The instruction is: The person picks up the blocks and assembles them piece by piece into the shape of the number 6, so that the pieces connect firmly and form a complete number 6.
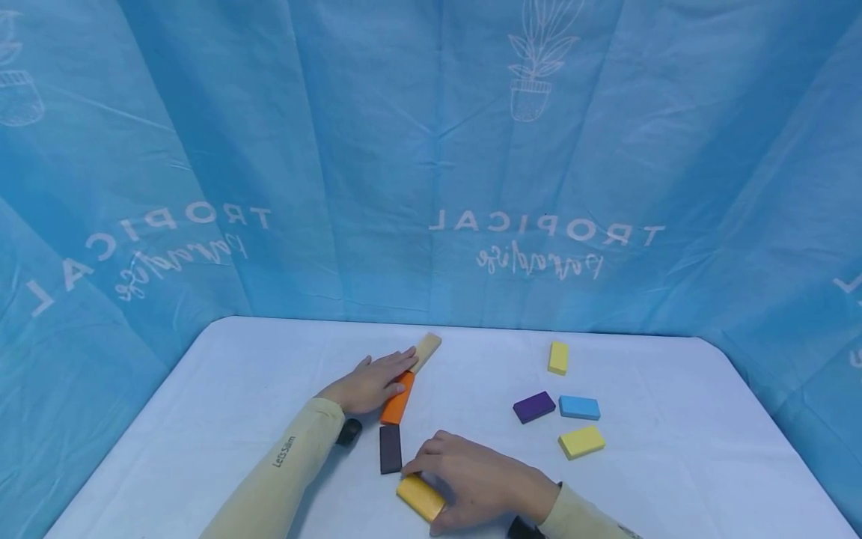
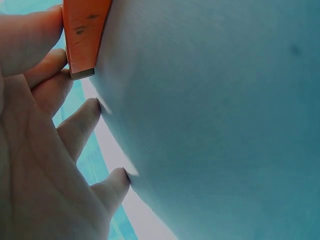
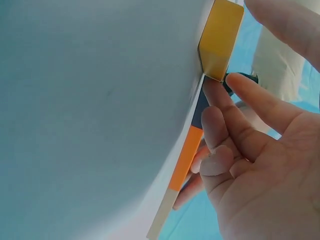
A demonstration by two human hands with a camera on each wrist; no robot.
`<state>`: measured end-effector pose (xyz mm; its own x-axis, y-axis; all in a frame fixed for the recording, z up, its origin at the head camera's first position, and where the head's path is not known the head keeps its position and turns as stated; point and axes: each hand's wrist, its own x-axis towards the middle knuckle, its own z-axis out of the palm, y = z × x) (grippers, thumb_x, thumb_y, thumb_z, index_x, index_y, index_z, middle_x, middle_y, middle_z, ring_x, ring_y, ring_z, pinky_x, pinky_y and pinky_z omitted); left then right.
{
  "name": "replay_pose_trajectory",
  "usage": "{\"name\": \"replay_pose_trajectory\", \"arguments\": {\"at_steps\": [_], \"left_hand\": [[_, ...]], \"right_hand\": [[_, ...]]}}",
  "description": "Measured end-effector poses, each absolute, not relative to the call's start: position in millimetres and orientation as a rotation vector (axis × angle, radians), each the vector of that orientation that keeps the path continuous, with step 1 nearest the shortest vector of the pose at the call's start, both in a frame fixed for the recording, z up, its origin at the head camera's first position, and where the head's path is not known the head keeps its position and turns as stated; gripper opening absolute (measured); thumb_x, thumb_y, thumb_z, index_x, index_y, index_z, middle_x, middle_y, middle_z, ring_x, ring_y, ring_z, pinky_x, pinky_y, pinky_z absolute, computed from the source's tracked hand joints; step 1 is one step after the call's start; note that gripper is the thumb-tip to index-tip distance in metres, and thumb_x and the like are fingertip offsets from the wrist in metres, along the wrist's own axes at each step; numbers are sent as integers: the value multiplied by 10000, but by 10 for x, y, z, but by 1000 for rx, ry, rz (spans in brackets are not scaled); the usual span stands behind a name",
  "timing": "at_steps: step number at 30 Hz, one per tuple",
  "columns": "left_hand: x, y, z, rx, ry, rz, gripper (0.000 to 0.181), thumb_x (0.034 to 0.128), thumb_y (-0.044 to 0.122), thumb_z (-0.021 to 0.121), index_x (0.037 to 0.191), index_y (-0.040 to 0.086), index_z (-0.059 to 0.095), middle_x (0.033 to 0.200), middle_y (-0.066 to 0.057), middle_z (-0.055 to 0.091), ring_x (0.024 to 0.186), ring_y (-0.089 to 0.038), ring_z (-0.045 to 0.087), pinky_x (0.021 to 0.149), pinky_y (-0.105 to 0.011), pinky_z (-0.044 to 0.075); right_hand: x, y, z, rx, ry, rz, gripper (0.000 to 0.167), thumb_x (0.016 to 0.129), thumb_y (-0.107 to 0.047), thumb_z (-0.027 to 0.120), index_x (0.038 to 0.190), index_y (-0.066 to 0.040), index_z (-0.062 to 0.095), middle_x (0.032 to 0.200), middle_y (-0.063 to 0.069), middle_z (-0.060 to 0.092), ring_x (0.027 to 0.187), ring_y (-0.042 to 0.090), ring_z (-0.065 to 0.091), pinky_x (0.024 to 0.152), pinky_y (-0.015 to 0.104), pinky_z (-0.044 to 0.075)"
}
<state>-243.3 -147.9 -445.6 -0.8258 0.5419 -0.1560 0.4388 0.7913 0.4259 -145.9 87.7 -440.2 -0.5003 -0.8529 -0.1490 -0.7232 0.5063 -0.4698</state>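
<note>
R grip [image 1: 481,479] pinching amber block [image 1: 420,497] by its ends on the desk [image 1: 673,419], fingers at approx. 10 o'clock end, thumb at approx. 4. L grip [image 1: 373,383], at 10 o'clock from R: fingers spread, fairly straight, across orange block [image 1: 396,404] & tan block [image 1: 427,352], thumb on the orange. Dark block [image 1: 390,449] just off amber's 11 o'clock, can't tell if touching; orange at dark's 12 o'clock, close end to end; tan at orange's 1 o'clock, joint partly under L fingers. Further out, from R grip: purple block [image 1: 534,407] at 1 o'clock, lt-blue block [image 1: 579,408] at 2, near yellow block [image 1: 582,442] btwn 2 & 3, far yellow block [image 1: 558,358] at 1, beyond purple. Blue curtain [image 1: 377,165] at 12, behind desk.
</note>
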Motion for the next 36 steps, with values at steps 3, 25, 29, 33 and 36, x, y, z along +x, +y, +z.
{"name": "replay_pose_trajectory", "arguments": {"at_steps": [3, 25, 29, 33, 36], "left_hand": [[-2434, -1480, -4459, 757, 2713, 548, 564, 1070, 261, 493, 1592, 139, 315, 1653, -46, 260, 1513, -288, 238, 1190, -630, 128], [-2430, -1466, -4440, 737, 2705, 536, 566, 1073, 273, 487, 1596, 155, 308, 1659, -27, 244, 1520, -267, 224, 1196, -624, 114], [-2426, -1463, -4435, 737, 2702, 532, 568, 1073, 274, 487, 1597, 155, 304, 1660, -31, 239, 1520, -271, 221, 1195, -627, 112], [-2426, -1459, -4438, 729, 2703, 527, 572, 1073, 280, 485, 1600, 163, 297, 1660, -29, 240, 1520, -271, 221, 1197, -621, 111], [-2428, -1458, -4440, 725, 2702, 530, 575, 1073, 282, 485, 1601, 163, 293, 1659, -31, 242, 1520, -272, 221, 1198, -619, 110]], "right_hand": [[-1460, 901, -4397, -1332, 2391, -501, 617, 837, -411, 820, 1393, -255, 601, 1272, -167, 595, 1137, -3, 494, 956, 216, 476], [-1478, 891, -4365, -1385, 2426, -449, 526, 883, -308, 781, 1383, -253, 624, 1215, -158, 619, 1058, -21, 508, 946, 198, 469], [-1481, 888, -4367, -1384, 2418, -454, 525, 884, -292, 776, 1385, -253, 623, 1225, -157, 616, 1074, -18, 506, 956, 203, 468], [-1486, 880, -4366, -1375, 2405, -464, 524, 888, -285, 770, 1388, -249, 619, 1229, -152, 613, 1081, -16, 502, 959, 204, 467], [-1493, 871, -4371, -1368, 2400, -470, 523, 889, -287, 767, 1390, -249, 619, 1225, -152, 612, 1075, -17, 498, 956, 201, 466]]}}
